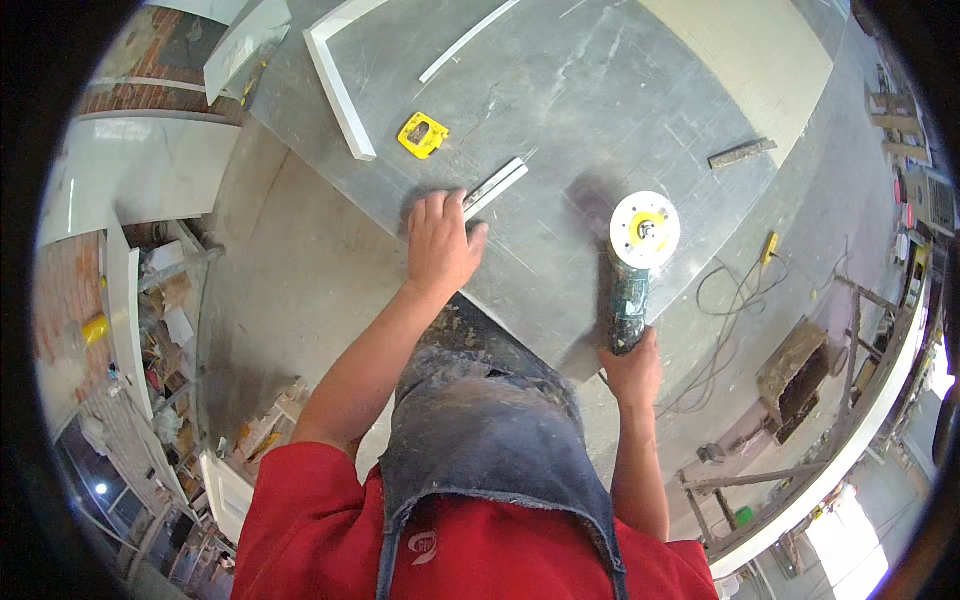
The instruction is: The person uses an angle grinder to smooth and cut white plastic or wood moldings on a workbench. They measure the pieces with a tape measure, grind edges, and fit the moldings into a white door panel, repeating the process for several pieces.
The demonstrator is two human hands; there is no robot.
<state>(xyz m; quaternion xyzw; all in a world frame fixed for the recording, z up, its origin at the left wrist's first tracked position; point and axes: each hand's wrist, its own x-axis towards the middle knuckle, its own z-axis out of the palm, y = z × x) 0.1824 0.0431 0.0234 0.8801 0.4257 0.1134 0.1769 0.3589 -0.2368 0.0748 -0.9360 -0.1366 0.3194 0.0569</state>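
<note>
My right hand [634, 372] is wrapped round the rear of a dark green angle grinder [628, 300], whose white disc with a yellow centre [632, 218] faces up. Between the thumb and fingers of my left hand [440, 245] lies the near end of a short white strip [497, 188], which appears to be gripped there against the grey tabletop [570, 180]. Part of that strip is hidden by the hand. Just beyond my left fingers is a yellow tape measure [422, 135].
A white L-shaped edge piece [340, 95] and a thin white strip [465, 42] lie farther back. A narrow dirty bar [742, 153] rests near the table's right edge. Cable [735, 300] coils on the floor at right. White slabs [140, 165] stand at left.
</note>
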